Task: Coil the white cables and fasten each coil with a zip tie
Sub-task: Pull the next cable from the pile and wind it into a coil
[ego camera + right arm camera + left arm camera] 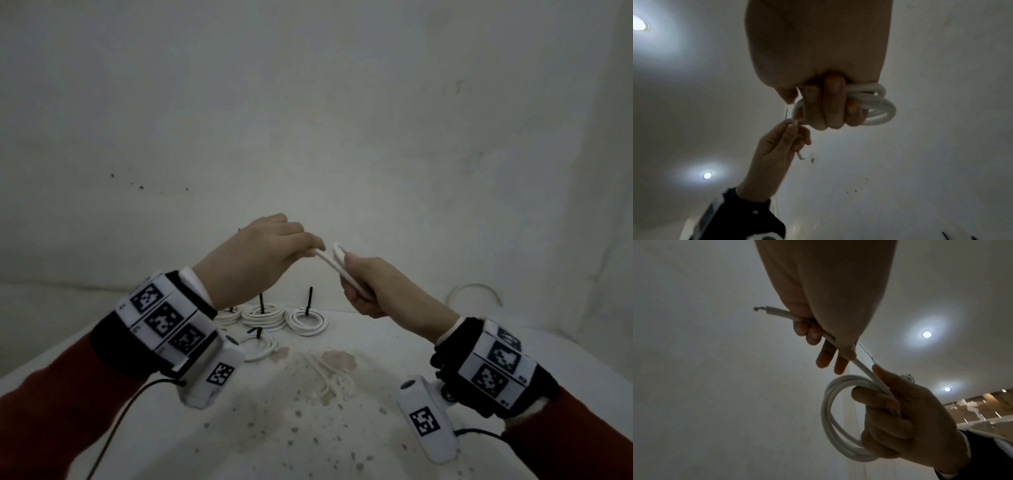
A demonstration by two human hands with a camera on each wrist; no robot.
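While both hands work raised above the speckled white desk (308,428), the round white plastic-sheathed cable (830,410) sits between them as a few loops. Right hand (373,284): fingers curled round the coil. Left hand (260,253): thumb and fingers pinching the free tail, whose bare end (758,309) sticks out past the fingers. Finished stock: four white coils bound with black zip ties (310,301), at the far side of the desk, below the hands.

Risk, judged: springy loops may fan out of the right grip if it slackens; the short tail may slip from the pinch.

Room: open air all around the hands; plain wall well behind; near desk area free for setting down
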